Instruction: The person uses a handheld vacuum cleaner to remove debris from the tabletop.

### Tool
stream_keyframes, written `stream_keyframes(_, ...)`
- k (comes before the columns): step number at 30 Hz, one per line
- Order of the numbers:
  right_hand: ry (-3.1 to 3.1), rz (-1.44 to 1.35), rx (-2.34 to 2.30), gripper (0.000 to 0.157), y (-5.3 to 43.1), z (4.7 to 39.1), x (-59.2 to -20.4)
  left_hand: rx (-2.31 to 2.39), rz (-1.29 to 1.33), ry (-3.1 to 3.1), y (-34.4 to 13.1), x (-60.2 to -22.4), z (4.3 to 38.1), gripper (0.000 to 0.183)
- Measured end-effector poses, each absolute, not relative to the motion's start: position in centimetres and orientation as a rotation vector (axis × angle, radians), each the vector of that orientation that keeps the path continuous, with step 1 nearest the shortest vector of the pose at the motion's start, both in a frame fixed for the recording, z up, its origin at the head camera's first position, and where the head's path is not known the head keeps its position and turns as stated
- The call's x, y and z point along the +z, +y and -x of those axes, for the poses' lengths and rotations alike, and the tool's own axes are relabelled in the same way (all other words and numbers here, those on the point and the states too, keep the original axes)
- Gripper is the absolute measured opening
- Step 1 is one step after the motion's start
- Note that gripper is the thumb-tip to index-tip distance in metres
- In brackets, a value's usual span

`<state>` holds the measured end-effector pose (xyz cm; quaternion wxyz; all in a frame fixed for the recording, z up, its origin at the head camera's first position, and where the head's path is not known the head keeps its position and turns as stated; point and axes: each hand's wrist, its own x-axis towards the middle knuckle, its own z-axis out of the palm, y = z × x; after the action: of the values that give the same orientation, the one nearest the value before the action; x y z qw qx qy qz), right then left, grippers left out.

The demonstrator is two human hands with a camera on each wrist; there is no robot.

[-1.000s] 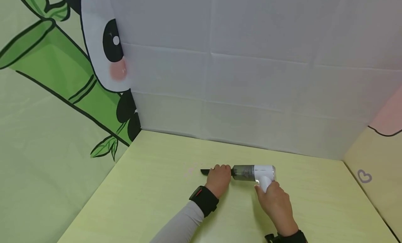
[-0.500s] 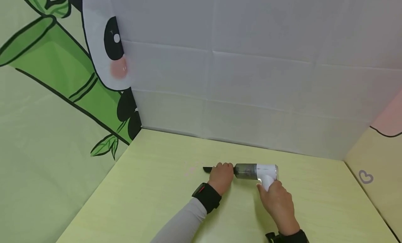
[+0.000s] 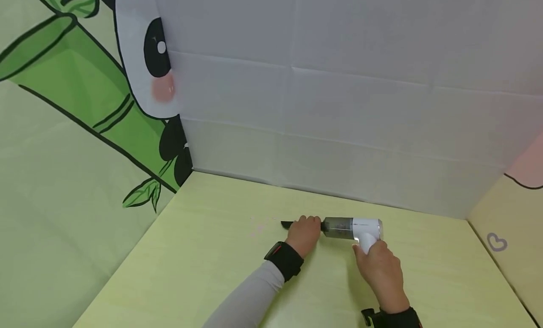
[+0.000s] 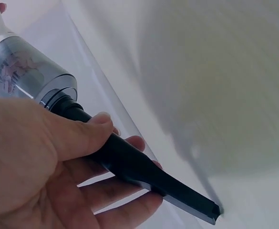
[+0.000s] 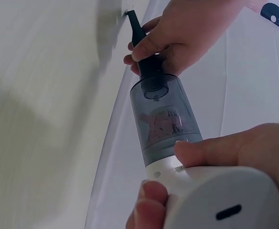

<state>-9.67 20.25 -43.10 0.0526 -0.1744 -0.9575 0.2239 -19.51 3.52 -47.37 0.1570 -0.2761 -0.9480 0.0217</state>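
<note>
A white handheld vacuum cleaner [image 3: 366,228] with a smoky clear dust cup [image 5: 168,124] is held low over the table. Pinkish scraps show inside the cup. My right hand [image 3: 382,271] grips its white handle, thumb near the seam by the cup. Ahead of the cup, my left hand [image 3: 304,234] holds the black crevice nozzle [image 4: 129,162], thumb on one side and fingers curled under the other. The nozzle's flat tip points left, close to the tabletop in the left wrist view. Faint pink bits [image 3: 257,230] lie on the table just left of the tip.
The pale yellow table [image 3: 191,271] runs back to a creased white-grey cloth wall [image 3: 339,130]. On the left stands a cloth panel printed with green bamboo [image 3: 85,78] and part of a panda. A yellow side panel with a printed heart [image 3: 497,242] borders the right edge.
Both hands and the vacuum cleaner have shifted slightly to the right and away from the pink bits, nozzle tip included. The head view has also shifted a little. Both grips are unchanged.
</note>
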Motion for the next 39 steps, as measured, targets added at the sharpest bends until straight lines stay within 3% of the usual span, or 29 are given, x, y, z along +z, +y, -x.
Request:
stream_keyframes(12,-2.907,0.525,0.752,0.052,20.7,11.9,-44.2,0.091,0.767,-2.750,3.5,-48.0,21.9,0.018)
stream_keyframes(39,-2.942,0.438,0.760,0.056,19.4,14.2,-44.8,0.111,0.633,-2.687,1.7,-48.9,22.3,0.017)
